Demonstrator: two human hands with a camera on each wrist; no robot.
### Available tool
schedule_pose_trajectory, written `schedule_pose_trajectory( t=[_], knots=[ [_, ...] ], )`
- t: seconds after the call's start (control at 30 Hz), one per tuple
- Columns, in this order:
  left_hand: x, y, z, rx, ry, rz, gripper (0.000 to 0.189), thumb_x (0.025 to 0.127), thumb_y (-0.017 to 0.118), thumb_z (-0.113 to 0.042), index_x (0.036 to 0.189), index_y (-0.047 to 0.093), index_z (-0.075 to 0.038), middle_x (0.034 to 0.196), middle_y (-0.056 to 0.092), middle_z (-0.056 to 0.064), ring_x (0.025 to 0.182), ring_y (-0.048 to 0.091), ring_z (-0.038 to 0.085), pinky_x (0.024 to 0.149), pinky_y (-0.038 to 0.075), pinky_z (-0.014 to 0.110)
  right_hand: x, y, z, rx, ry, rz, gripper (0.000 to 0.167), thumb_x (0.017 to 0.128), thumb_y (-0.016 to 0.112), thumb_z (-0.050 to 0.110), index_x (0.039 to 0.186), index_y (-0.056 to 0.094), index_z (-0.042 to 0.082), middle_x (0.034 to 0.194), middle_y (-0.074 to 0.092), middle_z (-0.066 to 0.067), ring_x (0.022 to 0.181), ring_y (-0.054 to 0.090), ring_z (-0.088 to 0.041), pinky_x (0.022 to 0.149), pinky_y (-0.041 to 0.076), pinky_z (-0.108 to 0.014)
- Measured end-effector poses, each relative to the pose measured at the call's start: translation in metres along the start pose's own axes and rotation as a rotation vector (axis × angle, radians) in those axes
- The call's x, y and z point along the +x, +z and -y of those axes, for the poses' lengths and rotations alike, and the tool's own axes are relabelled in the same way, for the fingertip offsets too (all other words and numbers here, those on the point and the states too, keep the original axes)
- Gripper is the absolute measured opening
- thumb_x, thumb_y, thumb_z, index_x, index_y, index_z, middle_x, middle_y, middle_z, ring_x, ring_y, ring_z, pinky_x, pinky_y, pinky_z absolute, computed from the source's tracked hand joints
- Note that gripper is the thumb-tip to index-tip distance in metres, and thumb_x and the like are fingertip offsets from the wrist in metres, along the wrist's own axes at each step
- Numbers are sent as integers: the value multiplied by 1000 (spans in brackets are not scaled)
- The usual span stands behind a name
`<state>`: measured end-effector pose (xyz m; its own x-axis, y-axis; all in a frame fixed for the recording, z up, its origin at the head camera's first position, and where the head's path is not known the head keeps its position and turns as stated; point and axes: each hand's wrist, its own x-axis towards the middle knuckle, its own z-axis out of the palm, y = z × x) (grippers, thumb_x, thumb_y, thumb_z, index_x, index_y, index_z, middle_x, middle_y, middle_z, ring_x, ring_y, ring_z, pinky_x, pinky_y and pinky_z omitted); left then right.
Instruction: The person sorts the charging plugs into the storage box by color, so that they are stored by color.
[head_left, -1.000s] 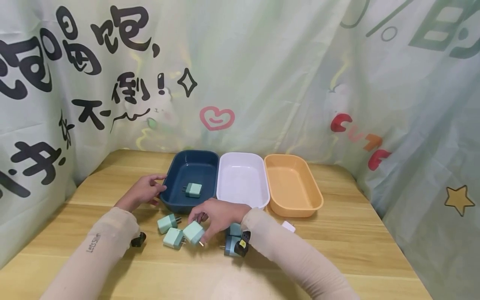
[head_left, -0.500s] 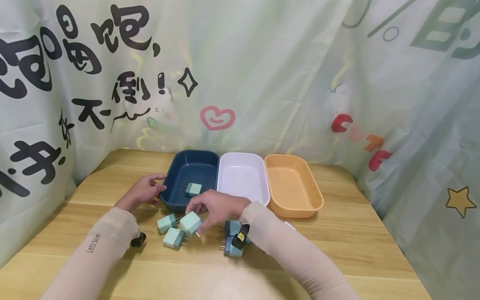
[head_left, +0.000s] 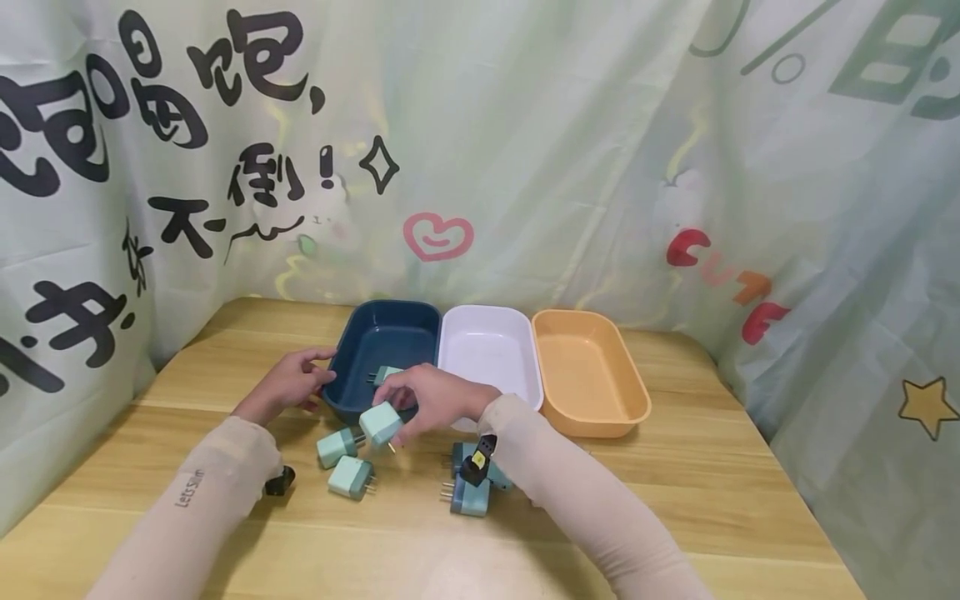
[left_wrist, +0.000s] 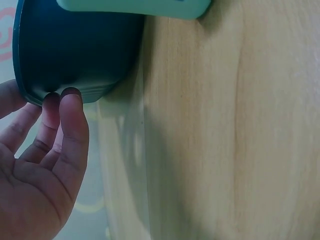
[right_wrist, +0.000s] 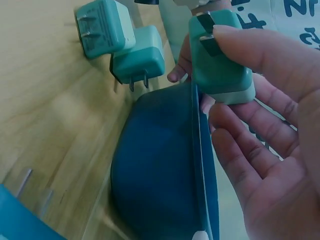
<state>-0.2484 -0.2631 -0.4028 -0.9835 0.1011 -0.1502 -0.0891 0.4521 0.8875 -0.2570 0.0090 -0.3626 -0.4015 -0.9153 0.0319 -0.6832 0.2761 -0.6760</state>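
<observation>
Head view. Item in hand: one plug adapter [head_left: 380,423], mint-green block, teal end face, two flat metal prongs [right_wrist: 211,46]; held raised at the near side of the dark blue tray [head_left: 382,333].

Surroundings, near to far:
– Blue-ended adapters [head_left: 471,498], light blue bodies, clustered on the table [head_left: 720,475] to the front right of the blue tray; partly hidden by a black wrist camera [head_left: 474,468].
– Two loose mint adapters [head_left: 351,477], on their sides, front left of the blue tray.
– Inner mint adapter [head_left: 386,375], lying inside the blue tray; partly covered by the right hand [head_left: 435,396].
– White tray [head_left: 487,350], just right of the blue tray; orange tray [head_left: 588,367], farther right.
– Printed curtain [head_left: 540,167], behind the blue tray.

Hands: right, reaching across the blue tray's near side, thumb and fingers pinching the adapter; left [head_left: 288,385], fingers relaxed, touching the blue tray's left rim and outer wall.
</observation>
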Motion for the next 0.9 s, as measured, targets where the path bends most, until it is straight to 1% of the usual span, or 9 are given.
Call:
schedule_pose_trajectory(
  t=[0.17, 0.33, 0.4, 0.57, 0.8, 0.9],
  knots=[
    [-1, 1, 0, 0, -3, -1, 55, 98, 55, -9, 148, 34, 1, 102, 58, 20, 78, 57, 24, 62, 55, 40, 5, -2, -6, 11, 11, -55, 50, 71, 88, 17, 115, 64, 8, 102, 65, 5, 87, 61, -4, 84, 48, -18],
    [0, 0, 1, -3, -16, -5, 55, 98, 54, -9, 149, 34, -1, 101, 56, 19, 80, 57, 25, 63, 55, 39, 9, -4, -12, 30, 34, -103, 49, 71, 88, 16, 113, 64, 9, 103, 63, 3, 87, 62, -6, 83, 52, -27],
    [0, 0, 1, 1, -16, -3, 55, 99, 54, -9, 149, 33, -1, 100, 55, 19, 80, 57, 26, 63, 55, 39, 12, -5, -15, 34, 52, -120, 49, 71, 88, 16, 114, 64, 9, 103, 63, 2, 87, 62, -7, 84, 52, -28],
    [0, -1, 2, 5, -9, -8, 54, 99, 54, -9, 149, 34, -1, 103, 57, 20, 80, 58, 25, 63, 55, 39, 19, -7, -21, 36, 100, -167, 50, 72, 88, 18, 115, 64, 11, 105, 62, 3, 90, 61, -7, 83, 50, -22],
    [-1, 0, 2, -9, 11, -6, 55, 98, 55, -8, 148, 34, 1, 99, 57, 17, 76, 56, 22, 60, 55, 40, 30, -8, -31, 48, 117, -223, 50, 73, 87, 20, 116, 63, 10, 104, 62, 2, 91, 61, -7, 83, 49, -19],
    [-2, 1, 1, -12, 8, -9, 55, 98, 55, -9, 148, 34, 0, 101, 57, 17, 76, 56, 23, 61, 55, 41, 34, -9, -35, 55, 126, -240, 49, 73, 87, 19, 115, 63, 10, 104, 62, 2, 91, 61, -7, 83, 49, -18]
  ],
)
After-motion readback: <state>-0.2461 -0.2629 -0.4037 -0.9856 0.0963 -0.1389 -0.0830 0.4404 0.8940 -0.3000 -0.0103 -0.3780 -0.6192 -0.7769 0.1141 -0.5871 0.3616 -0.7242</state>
